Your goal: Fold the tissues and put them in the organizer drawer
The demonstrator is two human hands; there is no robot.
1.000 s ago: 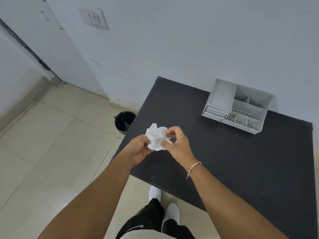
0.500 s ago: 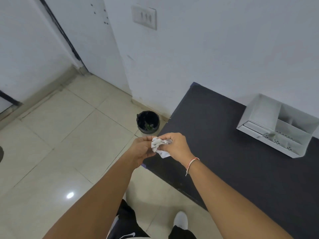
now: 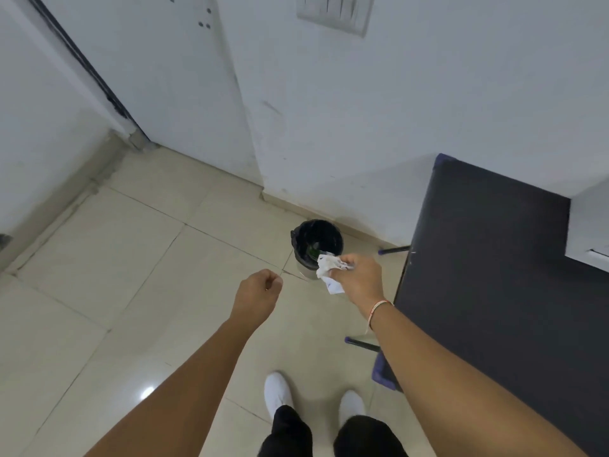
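Since the earlier frames, both hands have left the desk (image 3: 494, 258) and the view has swung to the floor at its left side. Floor tiles are filling the lower left of the frame, and the dark desk is occupying the right edge. The organizer (image 3: 590, 232) is showing only as a pale corner at the far right edge; its drawer cannot be made out. A black waste bin (image 3: 316, 242) is standing on the floor at centre frame. The right hand (image 3: 359, 278) is reaching toward the bin, its grip closed around a crumpled white tissue (image 3: 329, 270) held just over the bin's near rim. The left hand (image 3: 258, 291) has released the tissue and is hanging apart at centre left, fingers curled loosely, holding nothing. Judged from this position, the tissue is heading for disposal rather than the drawer, so no folding progress is being made with this piece.
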